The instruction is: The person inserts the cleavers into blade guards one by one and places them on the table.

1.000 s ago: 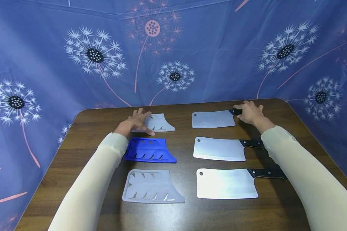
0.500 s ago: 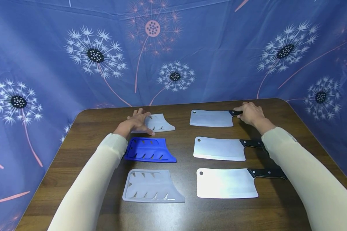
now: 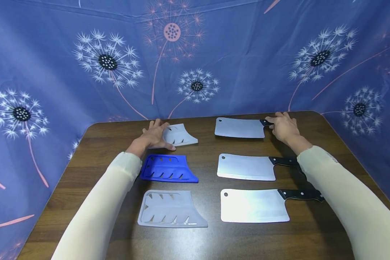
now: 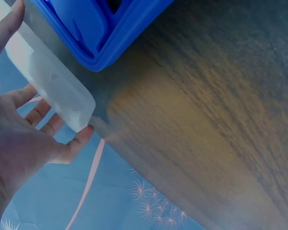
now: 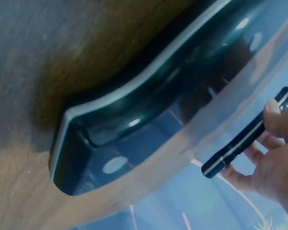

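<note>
At the back of the table my left hand (image 3: 154, 135) holds a white slotted plastic blade guard (image 3: 182, 135). In the left wrist view the thumb lies on one side of the white guard (image 4: 55, 79), with the other fingers along its opposite edge. My right hand (image 3: 285, 128) grips the black handle (image 5: 245, 141) of the farthest cleaver (image 3: 238, 128). Its blade points left toward the guard, and a dark shadow shows under its lower edge. Much of the handle is hidden by the hand in the head view.
Nearer me on the left lie a blue blade guard (image 3: 169, 169) and a translucent one (image 3: 170, 209). To their right are a middle cleaver (image 3: 246, 167) and a front cleaver (image 3: 254, 206), handles rightward. The wooden table (image 3: 169, 245) meets a blue dandelion-print cloth (image 3: 243, 47) behind.
The farthest cleaver has risen and shifted back in my right hand. The white guard has tilted and moved slightly away in my left hand. The other guards and cleavers stay put.
</note>
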The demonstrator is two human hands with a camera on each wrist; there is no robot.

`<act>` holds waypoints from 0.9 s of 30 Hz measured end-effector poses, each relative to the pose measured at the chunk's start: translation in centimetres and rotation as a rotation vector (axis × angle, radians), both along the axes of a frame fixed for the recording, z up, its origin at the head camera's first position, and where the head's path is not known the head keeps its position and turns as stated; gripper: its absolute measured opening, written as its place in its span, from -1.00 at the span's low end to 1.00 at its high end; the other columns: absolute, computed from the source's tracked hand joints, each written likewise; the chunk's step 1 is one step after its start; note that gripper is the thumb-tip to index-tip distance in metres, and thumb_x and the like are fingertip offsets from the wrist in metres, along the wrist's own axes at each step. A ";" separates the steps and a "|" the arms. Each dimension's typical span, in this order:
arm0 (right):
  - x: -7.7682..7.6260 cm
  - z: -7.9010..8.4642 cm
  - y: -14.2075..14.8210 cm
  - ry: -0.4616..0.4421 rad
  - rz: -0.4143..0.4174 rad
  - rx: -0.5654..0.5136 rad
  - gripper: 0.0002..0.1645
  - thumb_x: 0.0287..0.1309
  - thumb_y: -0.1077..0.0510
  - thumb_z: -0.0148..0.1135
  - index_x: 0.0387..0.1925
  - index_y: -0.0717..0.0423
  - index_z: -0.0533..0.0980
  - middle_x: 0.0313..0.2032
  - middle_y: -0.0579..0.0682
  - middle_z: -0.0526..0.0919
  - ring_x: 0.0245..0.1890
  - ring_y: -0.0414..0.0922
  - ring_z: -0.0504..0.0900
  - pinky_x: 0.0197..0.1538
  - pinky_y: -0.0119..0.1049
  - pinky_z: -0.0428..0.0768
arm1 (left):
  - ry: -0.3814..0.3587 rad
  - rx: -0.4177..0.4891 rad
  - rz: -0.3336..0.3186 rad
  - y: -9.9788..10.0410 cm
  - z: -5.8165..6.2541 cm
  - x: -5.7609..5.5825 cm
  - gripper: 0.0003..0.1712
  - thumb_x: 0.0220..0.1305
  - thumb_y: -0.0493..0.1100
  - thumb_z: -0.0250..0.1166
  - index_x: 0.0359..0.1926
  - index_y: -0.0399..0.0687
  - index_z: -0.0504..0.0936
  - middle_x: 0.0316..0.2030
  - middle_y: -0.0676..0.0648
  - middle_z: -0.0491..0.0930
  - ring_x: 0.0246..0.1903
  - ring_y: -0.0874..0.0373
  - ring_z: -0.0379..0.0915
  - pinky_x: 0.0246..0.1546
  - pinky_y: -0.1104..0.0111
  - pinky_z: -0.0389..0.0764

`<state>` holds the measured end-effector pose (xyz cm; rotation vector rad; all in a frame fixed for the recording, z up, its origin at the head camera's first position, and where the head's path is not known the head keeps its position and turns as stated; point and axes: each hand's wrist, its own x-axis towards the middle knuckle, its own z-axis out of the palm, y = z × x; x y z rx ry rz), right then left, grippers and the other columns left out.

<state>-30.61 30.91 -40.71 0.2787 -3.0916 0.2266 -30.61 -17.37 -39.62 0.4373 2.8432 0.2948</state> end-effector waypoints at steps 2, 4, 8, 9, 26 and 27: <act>0.2 0.3 -0.1 0.043 0.005 0.002 -0.30 0.09 0.45 0.15 0.31 0.17 0.35 0.08 0.34 0.35 0.06 0.28 0.26 -0.03 0.29 0.28 | 0.038 0.018 0.001 0.0 0.1 0.0 0.26 -0.24 0.37 0.50 0.44 0.05 0.13 0.32 -0.26 0.04 0.30 -0.22 -0.08 0.08 -0.33 0.16; 0.4 0.5 -0.3 0.089 0.003 -0.007 -0.30 0.06 0.46 0.13 0.31 0.18 0.36 0.05 0.33 0.36 0.05 0.27 0.26 -0.03 0.28 0.27 | 0.074 0.043 0.000 0.0 0.2 0.0 0.26 -0.25 0.36 0.51 0.44 0.06 0.14 0.29 -0.24 0.07 0.26 -0.19 -0.04 0.06 -0.31 0.18; 0.9 1.1 -0.8 0.156 -0.006 -0.032 -0.29 0.06 0.46 0.08 0.31 0.17 0.35 0.00 0.32 0.35 0.02 0.26 0.24 0.00 0.29 0.22 | 0.142 0.081 -0.005 0.1 0.5 0.3 0.26 -0.25 0.35 0.51 0.44 0.05 0.14 0.26 -0.21 0.10 0.21 -0.16 -0.01 0.02 -0.28 0.20; 1.0 1.2 -0.9 0.170 -0.010 -0.038 -0.29 0.06 0.46 0.07 0.31 0.17 0.35 -0.01 0.31 0.35 0.02 0.26 0.24 0.01 0.30 0.20 | 0.159 0.090 -0.007 0.1 0.6 0.3 0.26 -0.25 0.35 0.51 0.44 0.05 0.14 0.26 -0.21 0.10 0.20 -0.15 0.00 0.01 -0.28 0.20; 2.9 3.1 -2.9 0.461 -0.031 -0.195 -0.25 0.00 0.53 0.00 0.28 0.08 0.42 -0.02 0.30 0.36 0.01 0.27 0.23 0.04 0.29 0.11 | 0.537 0.186 -0.024 0.5 2.7 1.4 0.26 -0.29 0.31 0.55 0.42 0.04 0.17 0.27 -0.20 0.14 0.28 -0.21 -0.03 -0.02 -0.32 0.17; 3.0 3.2 -2.9 0.471 -0.032 -0.200 -0.25 -0.01 0.53 0.01 0.27 0.08 0.42 -0.02 0.30 0.36 0.02 0.27 0.23 0.04 0.29 0.11 | 0.550 0.185 -0.027 0.6 2.9 1.4 0.26 -0.29 0.32 0.55 0.42 0.04 0.17 0.27 -0.20 0.14 0.27 -0.21 -0.03 -0.03 -0.30 0.18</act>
